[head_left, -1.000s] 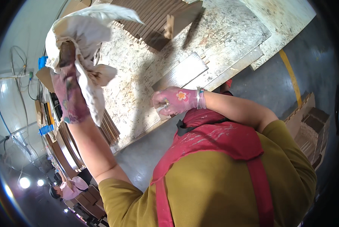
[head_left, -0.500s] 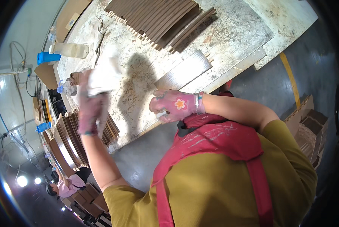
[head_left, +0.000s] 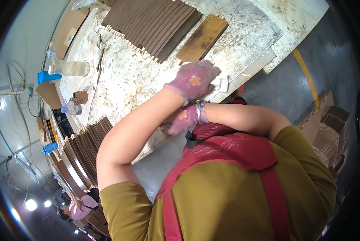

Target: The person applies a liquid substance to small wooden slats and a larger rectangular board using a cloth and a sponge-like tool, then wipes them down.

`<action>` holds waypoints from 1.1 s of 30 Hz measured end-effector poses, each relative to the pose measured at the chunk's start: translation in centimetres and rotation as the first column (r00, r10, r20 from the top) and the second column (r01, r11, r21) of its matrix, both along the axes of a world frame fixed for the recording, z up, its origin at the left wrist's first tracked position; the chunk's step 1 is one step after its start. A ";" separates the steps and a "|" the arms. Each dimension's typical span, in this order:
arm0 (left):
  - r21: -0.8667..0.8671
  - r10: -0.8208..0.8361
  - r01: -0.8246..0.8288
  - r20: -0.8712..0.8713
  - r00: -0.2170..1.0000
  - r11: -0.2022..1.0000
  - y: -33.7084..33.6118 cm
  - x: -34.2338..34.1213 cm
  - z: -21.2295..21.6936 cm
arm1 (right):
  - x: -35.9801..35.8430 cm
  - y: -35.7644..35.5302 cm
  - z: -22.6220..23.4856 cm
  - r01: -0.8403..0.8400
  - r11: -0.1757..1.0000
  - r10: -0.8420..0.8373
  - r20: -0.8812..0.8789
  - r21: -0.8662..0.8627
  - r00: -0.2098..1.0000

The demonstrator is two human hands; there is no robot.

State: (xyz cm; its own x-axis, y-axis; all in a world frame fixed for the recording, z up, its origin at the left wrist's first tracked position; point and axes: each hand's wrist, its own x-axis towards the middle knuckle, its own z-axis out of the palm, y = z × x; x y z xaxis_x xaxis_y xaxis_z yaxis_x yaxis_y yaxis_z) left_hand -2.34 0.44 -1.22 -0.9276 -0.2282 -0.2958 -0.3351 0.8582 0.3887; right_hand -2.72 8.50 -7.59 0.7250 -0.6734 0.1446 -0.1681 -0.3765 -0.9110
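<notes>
My left hand (head_left: 194, 81), in a pink flowered glove, reaches across over my right wrist. Its fingers are closed at a crumpled white cloth-like piece (head_left: 223, 83) near the table's front edge. My right hand (head_left: 180, 120), gloved alike, lies at the table edge under my left forearm. Its fingers curl inward, and what they hold, if anything, is hidden. A yellow-brown wooden board (head_left: 203, 39) with dark patches lies beyond my left hand. Beside it is a long row of dark brown slats (head_left: 149, 26) with pale pegs at their ends.
A stained white table (head_left: 123, 76) bears a milky bottle (head_left: 76, 68), a blue container (head_left: 47, 76) and a clear bottle (head_left: 73, 107) at left. More dark slats (head_left: 92, 138) stand at its near left. A cardboard box (head_left: 322, 136) sits at right. Another person (head_left: 80, 207) is at lower left.
My left hand has swung from the left, with the white piece, across to the right over my right wrist. The yellow-brown board shows beside the row; the shiny board's earlier place is now behind my hand.
</notes>
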 end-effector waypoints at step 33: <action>-0.170 0.497 -0.566 -0.323 0.806 0.807 5.7 10.4 -1.3 | -21.8 1.7 -3.8 -0.074 0.625 -0.780 0.625 0.777 -0.026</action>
State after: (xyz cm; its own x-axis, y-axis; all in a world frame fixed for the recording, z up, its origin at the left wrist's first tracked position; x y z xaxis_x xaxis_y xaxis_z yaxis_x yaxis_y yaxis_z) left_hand 8.05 6.12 -2.53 -0.6703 -0.7394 0.0632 -0.6869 0.6504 0.3242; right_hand -24.52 10.18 -11.37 -0.1132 -0.9903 -0.0806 0.9406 -0.0806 -0.3298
